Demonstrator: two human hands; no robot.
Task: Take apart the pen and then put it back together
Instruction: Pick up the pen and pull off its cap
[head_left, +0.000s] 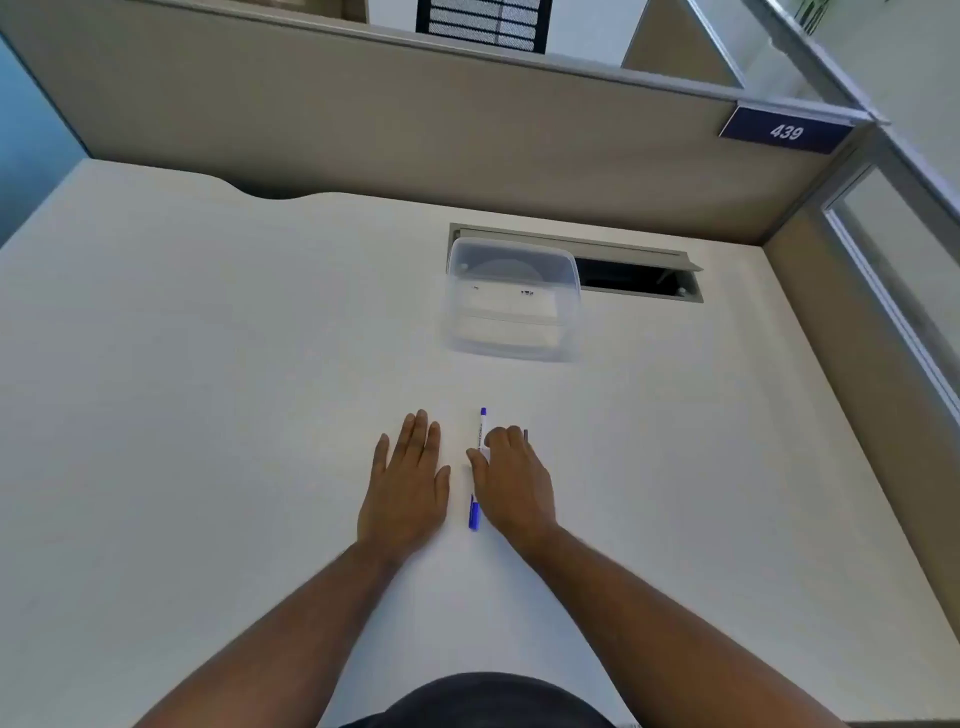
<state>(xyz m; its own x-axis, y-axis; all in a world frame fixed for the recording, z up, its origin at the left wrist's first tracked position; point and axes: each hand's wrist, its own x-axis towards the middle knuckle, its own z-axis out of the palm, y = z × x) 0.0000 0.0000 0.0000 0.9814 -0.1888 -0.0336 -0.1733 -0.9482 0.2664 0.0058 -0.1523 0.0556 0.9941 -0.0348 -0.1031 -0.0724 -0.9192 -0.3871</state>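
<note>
One pen (478, 467), white-barrelled with blue ends, is laid lengthwise on the white desk (208, 415), between the two hands. It is touched at mid-barrel by the thumb of the right hand (511, 480), whose fingers are curled over it; a firm grip cannot be told. The left hand (408, 483) is pressed flat just beside it, fingers extended, nothing held. One clear plastic container (511, 299) is seen farther back.

One clear read there: "439" in white figures stood on the dark blue plate (786, 131) fixed at the top corner of the partition (415, 130). The pen (479, 436) carried a line of print along its white barrel, too small to make out.
</note>
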